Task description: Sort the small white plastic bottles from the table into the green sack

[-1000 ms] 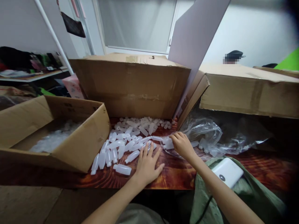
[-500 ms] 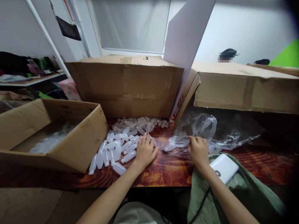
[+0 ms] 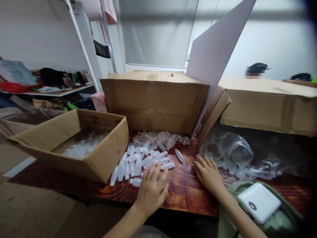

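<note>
Small translucent plastic bottles [image 3: 137, 158] lie in a loose heap on the brown wooden table [image 3: 183, 195]. My left hand [image 3: 152, 188] is over the near right edge of this heap, fingers apart and slightly bent; its fingertips hide part of the bottles. One single bottle [image 3: 179, 156] lies apart, between the heap and my right hand [image 3: 207, 173]. That hand rests on the table with its fingers stretched out, beside a clear plastic bag [image 3: 239, 150] with several bottles in its near end. Behind the heap are small whitish caps [image 3: 160, 135].
An open cardboard box [image 3: 104, 162] with translucent pieces inside stands at the left. A large closed carton [image 3: 158, 105] is behind the heap, and another carton [image 3: 267, 112] covers the bag's far part. A white power bank [image 3: 259, 202] lies on green cloth at the right.
My right hand has let go of the plastic bag and lies flatter on the table. My left hand has come nearer to me. The camera has turned left.
</note>
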{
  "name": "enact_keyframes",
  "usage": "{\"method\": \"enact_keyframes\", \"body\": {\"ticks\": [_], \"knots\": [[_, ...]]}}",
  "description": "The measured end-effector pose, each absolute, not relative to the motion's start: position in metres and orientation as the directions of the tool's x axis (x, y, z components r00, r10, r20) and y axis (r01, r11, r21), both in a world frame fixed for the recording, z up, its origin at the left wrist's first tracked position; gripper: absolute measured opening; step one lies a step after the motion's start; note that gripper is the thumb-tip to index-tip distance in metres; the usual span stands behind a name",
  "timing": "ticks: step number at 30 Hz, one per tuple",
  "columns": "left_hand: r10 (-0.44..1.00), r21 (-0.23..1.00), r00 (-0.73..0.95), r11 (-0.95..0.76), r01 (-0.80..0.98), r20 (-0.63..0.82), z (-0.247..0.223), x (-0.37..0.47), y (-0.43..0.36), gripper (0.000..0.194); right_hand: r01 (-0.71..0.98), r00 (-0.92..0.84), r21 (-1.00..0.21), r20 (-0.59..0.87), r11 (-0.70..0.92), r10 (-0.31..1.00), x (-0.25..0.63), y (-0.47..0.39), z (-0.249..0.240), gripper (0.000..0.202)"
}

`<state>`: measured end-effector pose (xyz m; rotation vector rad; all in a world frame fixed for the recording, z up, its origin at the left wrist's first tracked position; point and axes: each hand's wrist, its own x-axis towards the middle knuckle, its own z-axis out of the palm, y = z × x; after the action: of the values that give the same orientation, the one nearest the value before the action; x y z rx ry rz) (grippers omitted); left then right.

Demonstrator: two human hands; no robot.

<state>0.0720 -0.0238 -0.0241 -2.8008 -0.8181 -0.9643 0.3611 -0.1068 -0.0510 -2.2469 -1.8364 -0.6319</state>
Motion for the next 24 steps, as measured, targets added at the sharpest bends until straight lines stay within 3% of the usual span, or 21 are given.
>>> {"method": "enact_keyframes", "body": {"ticks": [6,11,15,20,24], "knots": [[0.505,-0.013,0.593,-0.754,0.657,0.628,-0.043,-0.006,0.004,0.048,0.889,0.373,0.06,0.48,-0.454,0.794,0.4,-0.121,-0.041,0.027],[0.498,-0.031,0.603,-0.755,0.655,0.624,-0.049,-0.018,0.011,0.048,0.834,0.49,-0.108,0.598,-0.542,0.635,0.372,-0.098,-0.03,0.029],[0.511,0.008,0.498,-0.703,0.711,0.7,-0.05,-0.014,0.002,0.042,0.925,0.377,-0.216,0.631,-0.313,0.678,0.318,-0.078,-0.026,0.027],[0.483,0.021,0.433,-0.685,0.728,0.761,-0.057,-0.015,-0.004,0.016,0.962,-0.002,-0.222,0.581,0.161,0.814,0.225,-0.057,-0.027,0.02],[0.478,0.024,0.434,-0.693,0.721,0.763,-0.06,-0.017,-0.005,0.018,0.883,-0.267,-0.214,0.504,0.418,0.821,0.162,-0.043,-0.026,0.022]]}}
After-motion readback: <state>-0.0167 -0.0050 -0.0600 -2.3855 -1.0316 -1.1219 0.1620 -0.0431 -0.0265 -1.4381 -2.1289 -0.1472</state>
